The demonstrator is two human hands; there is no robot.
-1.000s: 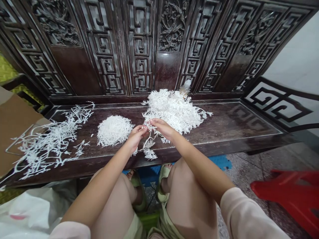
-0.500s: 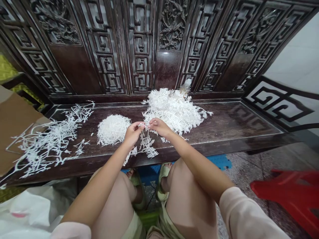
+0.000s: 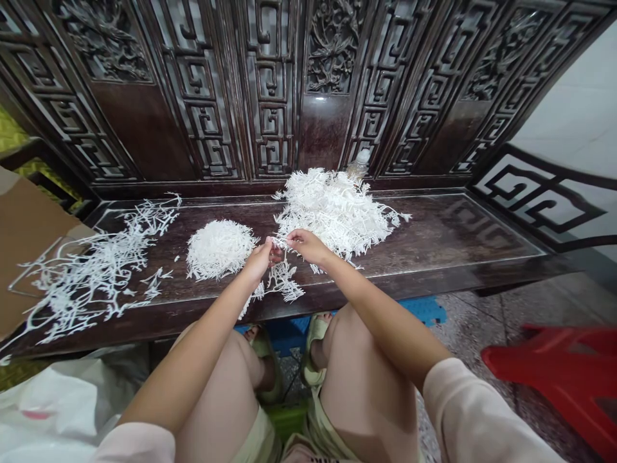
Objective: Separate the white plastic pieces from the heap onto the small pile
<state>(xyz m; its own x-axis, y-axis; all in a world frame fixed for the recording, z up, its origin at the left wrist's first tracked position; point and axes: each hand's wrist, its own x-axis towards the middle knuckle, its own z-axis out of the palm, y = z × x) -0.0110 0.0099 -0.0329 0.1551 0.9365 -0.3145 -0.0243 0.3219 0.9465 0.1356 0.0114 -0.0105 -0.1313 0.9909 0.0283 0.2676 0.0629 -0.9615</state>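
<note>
My left hand [image 3: 258, 262] and my right hand [image 3: 308, 246] meet above a dark wooden bench seat [image 3: 448, 238], pinching a white branching sprig [image 3: 283, 281] whose lower part hangs onto the seat. Just left of my left hand lies a dense, rounded bundle of white sprigs [image 3: 220, 249]. Behind my right hand rises a loose heap of white sprigs [image 3: 332, 209]. Further left, thin white branches [image 3: 99, 273] lie scattered across the seat. The sprig's exact grip points are partly hidden by my fingers.
A carved dark wood backrest [image 3: 270, 83] stands behind the seat, with a small plastic bottle [image 3: 359, 166] against it. Cardboard [image 3: 29, 238] lies at the left, a white plastic bag [image 3: 53, 411] at lower left, and a red plastic stool [image 3: 549, 366] at right.
My hands have drawn closer together around the sprig, and my left hand has shifted slightly right. The view has tilted slightly; the bundle and heap remain in place.
</note>
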